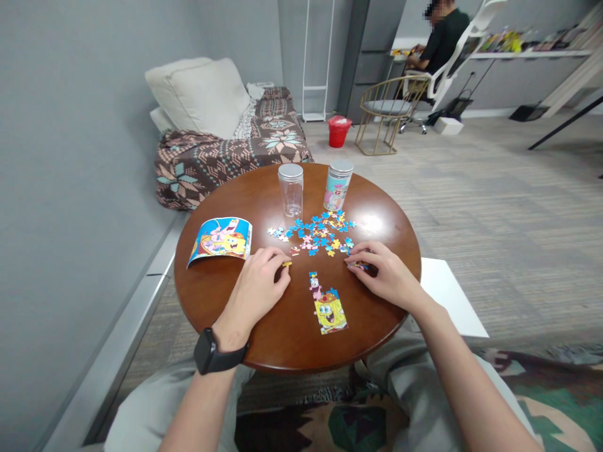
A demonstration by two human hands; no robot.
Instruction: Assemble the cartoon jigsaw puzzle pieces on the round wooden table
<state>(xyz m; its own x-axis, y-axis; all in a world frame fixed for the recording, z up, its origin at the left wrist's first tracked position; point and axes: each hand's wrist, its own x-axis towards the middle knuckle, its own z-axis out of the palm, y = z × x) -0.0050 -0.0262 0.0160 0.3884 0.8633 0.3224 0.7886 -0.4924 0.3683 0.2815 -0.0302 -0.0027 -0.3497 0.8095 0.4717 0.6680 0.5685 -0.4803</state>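
Brown, glossy wood forms the top of the round table, which carries all puzzle parts. The left hand has its thumb and forefinger pinched together on a yellow piece, near the table and left of the loose pieces. The right hand is curved over a few pieces at the right of the pile; whether its fingers are clamped on any of them cannot be told.

The joined section lies flat on the near side, between the two hands and touching neither. The picture sheet rests at the left, bowed; the clear jar and the labelled jar stand upright beyond the pile.

Handling: the yellow piece is probably light, thin and fairly stiff — likely card. Grip it by opposite edges; the tabs may crease. The joined section likely parts if lifted at one corner — support it from beneath.
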